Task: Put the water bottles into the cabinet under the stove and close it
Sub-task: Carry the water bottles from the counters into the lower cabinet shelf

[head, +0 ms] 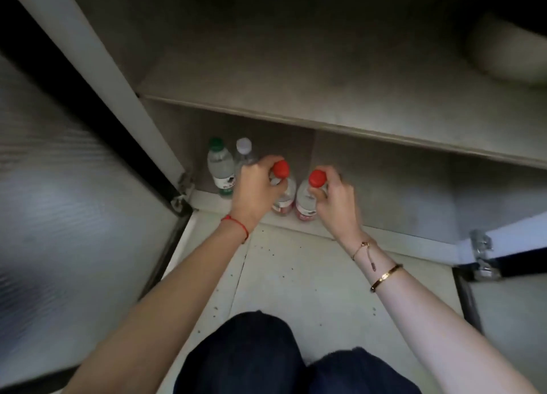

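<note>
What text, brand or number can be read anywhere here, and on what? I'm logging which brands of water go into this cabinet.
No text can be read.
Green-capped bottle: white and green label, print blurred.
Left red-capped bottle, held by the left hand: red label, unreadable.
Right red-capped bottle, held by the right hand: red label, unreadable.
White-capped bottle: no label visible.

This is a home kitchen, seen at floor level: an open grey laminate base cabinet point(325, 77) with one shelf, frosted ribbed-glass doors point(74, 201) on steel hinges point(182, 191), and pale speckled floor tiles point(310, 290).
</note>
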The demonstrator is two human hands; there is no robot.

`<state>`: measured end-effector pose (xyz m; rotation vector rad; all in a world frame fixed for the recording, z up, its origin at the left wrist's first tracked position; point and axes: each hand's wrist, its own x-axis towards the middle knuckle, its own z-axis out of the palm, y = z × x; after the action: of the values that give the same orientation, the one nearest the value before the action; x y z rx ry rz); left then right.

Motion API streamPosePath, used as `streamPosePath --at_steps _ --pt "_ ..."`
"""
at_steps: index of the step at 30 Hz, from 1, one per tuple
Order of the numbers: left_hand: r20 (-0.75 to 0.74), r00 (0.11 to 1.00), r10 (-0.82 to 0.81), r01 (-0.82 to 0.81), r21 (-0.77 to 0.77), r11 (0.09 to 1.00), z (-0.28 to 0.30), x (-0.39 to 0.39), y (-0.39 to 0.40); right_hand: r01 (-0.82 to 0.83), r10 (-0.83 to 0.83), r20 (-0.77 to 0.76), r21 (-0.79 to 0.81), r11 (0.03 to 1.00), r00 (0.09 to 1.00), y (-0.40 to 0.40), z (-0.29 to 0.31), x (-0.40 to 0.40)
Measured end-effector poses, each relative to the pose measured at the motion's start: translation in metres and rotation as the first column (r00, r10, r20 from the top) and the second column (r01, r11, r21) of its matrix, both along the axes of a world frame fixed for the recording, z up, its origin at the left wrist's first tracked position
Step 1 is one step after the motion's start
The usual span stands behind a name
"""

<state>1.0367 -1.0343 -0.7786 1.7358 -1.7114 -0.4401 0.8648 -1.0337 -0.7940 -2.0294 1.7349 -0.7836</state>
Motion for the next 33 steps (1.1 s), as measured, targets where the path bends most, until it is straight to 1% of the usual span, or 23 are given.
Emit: streamPosePath --at_steps 4,8,15,23,29,33 --pt "0.009 0.999 -0.035 0.035 -0.001 0.999 -0.023 -0.002 -0.015 0.014 -0.014 0.016 -0.03 0.999 1.0 -0.011 -0.02 0.002" --pt "0.018 0.998 -0.061 0.061 -0.016 0.998 -0.028 0.0 -0.031 0.041 -0.038 0.052 -0.065 0.997 0.998 -0.025 -0.024 0.005" --pt "0.089 0.995 -0.044 0.043 0.005 0.999 -0.025 0.004 -0.058 0.068 -0.068 0.002 -0.062 0.996 0.998 -0.05 -0.02 0.01" --pt "0.082 0.996 -0.046 0.049 -0.031 0.998 -0.028 0.012 -0.074 0.071 -0.073 -0.014 -0.102 0.992 0.997 -0.071 -0.028 0.022" --pt "0.08 0.995 -0.066 0.067 -0.009 0.998 -0.03 0.011 -0.074 0.068 -0.06 0.078 -0.105 0.992 0.995 -0.071 -0.039 0.022" --pt "0.093 0.994 -0.061 0.062 -0.015 0.998 -0.031 0.012 -0.068 0.06 -0.049 0.102 -0.106 0.993 0.994 -0.067 -0.041 0.016"
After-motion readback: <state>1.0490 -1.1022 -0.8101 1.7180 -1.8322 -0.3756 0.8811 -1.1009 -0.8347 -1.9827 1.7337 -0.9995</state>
